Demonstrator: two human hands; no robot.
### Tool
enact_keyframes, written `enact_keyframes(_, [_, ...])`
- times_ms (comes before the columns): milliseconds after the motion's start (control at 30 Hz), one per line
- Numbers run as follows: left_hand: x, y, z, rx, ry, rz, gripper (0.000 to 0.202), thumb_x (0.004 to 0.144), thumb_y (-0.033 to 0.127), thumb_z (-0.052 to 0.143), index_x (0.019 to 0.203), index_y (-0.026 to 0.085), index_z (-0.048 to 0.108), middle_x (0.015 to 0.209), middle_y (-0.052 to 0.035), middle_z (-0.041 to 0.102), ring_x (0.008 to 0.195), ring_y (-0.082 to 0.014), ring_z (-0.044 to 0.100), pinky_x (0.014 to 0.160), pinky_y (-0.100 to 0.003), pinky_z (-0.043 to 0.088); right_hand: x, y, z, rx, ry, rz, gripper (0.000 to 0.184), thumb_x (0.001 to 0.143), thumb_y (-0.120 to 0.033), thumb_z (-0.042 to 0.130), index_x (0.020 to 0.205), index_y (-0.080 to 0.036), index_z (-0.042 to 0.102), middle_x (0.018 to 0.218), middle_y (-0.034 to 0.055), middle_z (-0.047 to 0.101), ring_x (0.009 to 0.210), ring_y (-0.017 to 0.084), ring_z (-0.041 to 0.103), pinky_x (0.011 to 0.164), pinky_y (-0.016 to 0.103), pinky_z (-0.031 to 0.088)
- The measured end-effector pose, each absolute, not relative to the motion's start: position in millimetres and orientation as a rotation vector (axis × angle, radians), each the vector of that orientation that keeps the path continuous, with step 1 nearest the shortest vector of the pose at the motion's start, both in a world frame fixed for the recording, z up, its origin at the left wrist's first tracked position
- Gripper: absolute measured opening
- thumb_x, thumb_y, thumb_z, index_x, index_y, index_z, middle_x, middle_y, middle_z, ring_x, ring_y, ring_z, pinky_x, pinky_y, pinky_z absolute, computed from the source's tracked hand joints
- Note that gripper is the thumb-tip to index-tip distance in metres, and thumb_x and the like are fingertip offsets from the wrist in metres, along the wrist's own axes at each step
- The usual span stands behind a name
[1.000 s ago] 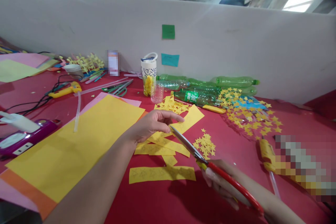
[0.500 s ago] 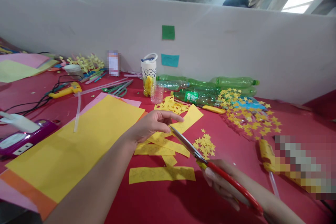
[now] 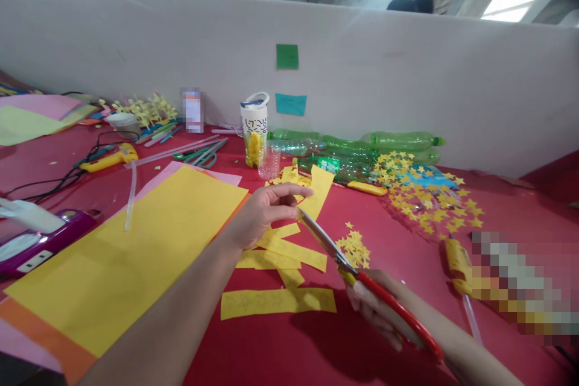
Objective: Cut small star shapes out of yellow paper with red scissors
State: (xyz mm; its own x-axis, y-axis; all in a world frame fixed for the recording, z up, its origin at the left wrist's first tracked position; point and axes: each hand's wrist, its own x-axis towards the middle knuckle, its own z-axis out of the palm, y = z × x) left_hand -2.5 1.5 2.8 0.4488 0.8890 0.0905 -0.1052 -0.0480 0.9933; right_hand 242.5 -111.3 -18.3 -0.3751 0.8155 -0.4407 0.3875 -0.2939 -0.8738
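My left hand (image 3: 266,211) pinches a yellow paper strip (image 3: 322,187) between thumb and fingers, and the strip slants up and away. My right hand (image 3: 373,307) grips a pair of scissors (image 3: 322,236) with red handles. The blade tips are by my left thumb at the strip's edge, and the blades look nearly closed. Under and in front of my left hand lie several loose yellow strips (image 3: 294,250). One separate strip (image 3: 278,303) with faint star outlines lies nearest me. A small heap of cut yellow stars (image 3: 355,248) sits just beyond the scissors.
Yellow sheets (image 3: 149,241) over orange and pink ones cover the left side. Green plastic bottles (image 3: 402,141) and a white cup (image 3: 254,117) stand or lie along the partition. More stars (image 3: 434,205), a yellow glue gun (image 3: 459,262) and a purple power strip (image 3: 49,247) flank the red table.
The strip in my left hand has turned to a steeper slant. My left hand and the scissor tips have shifted slightly upward. The view has drifted a little.
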Motion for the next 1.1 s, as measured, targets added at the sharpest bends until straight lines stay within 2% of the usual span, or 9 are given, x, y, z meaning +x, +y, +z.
enact_keyframes(200, [8.2,-2.4,-1.9,1.319,0.741,1.118,0.036,0.074,0.011,0.062,0.105,0.026,0.07,0.083,-0.0001,0.053,0.077,-0.0117,0.044,0.07,-0.023,0.037,238.2,-109.8,-18.4,-1.505,-1.578,1.678,0.056,0.079,-0.074,0.046,0.075,-0.017,0.049,0.044,-0.0107,0.039,0.033,0.003,0.035,0.034,0.014,0.029])
enact_keyframes(533, [22.3,-11.4,-6.1,1.273,0.757,1.269,0.035,0.075,0.012,0.063,0.107,0.027,0.07,0.085,-0.0013,0.05,0.08,-0.0127,0.044,0.069,-0.023,0.039,236.5,-111.1,-20.5,-1.482,-1.504,1.684,0.057,0.077,-0.074,0.048,0.074,-0.017,0.049,0.043,-0.0111,0.038,0.032,0.002,0.034,0.033,0.013,0.029])
enact_keyframes(933, [28.9,-13.8,-8.2,1.197,0.759,1.326,0.036,0.073,0.01,0.063,0.105,0.025,0.07,0.082,-0.0003,0.05,0.08,-0.0114,0.044,0.07,-0.022,0.039,224.9,-112.4,-15.0,-1.542,-1.36,1.731,0.065,0.065,-0.084,0.047,0.067,-0.019,0.046,0.036,-0.0126,0.033,0.026,0.003,0.03,0.028,0.013,0.03])
enact_keyframes(1100, [27.9,-13.6,-7.0,1.206,0.783,1.31,0.035,0.073,0.012,0.063,0.106,0.023,0.069,0.083,-0.0012,0.05,0.081,-0.0127,0.045,0.071,-0.024,0.04,225.3,-112.4,-15.7,-1.566,-1.356,1.743,0.063,0.066,-0.083,0.048,0.066,-0.02,0.046,0.035,-0.0121,0.034,0.025,0.003,0.031,0.026,0.012,0.028])
